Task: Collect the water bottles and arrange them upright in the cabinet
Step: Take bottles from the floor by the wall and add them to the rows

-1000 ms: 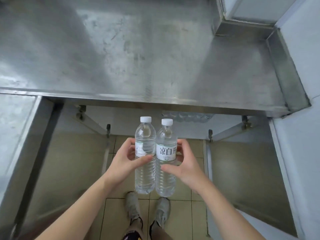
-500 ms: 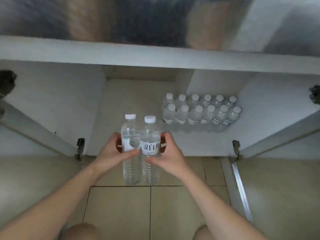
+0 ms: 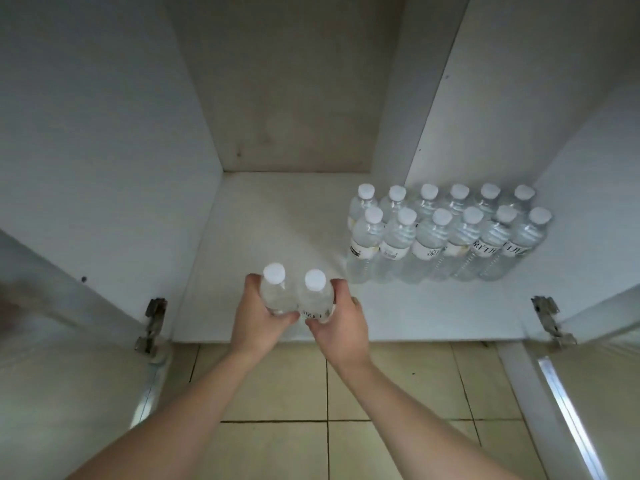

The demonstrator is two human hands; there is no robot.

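While twelve bottles [image 3: 446, 233] stand upright in the cabinet [image 3: 277, 216], the left hand [image 3: 254, 323] and right hand [image 3: 341, 327] each wrap curled fingers around one capped bottle, the left bottle [image 3: 277, 292] touching the right bottle [image 3: 317, 297]

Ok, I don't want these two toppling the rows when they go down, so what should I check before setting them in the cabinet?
1. Grip: left hand wraps the left bottle, right hand wraps the right bottle: ok.
2. Both held bottles upright, white caps up: ok.
3. Bare cabinet floor left of the stored bottles: ok.
4. Stored bottles upright in two rows of six: ok.
5. Held bottles over the shelf front, apart from the stored rows: ok.
6. Held bottles' bases touching the shelf: cannot tell, the hands hide them.
7. Caps tight: cannot tell.
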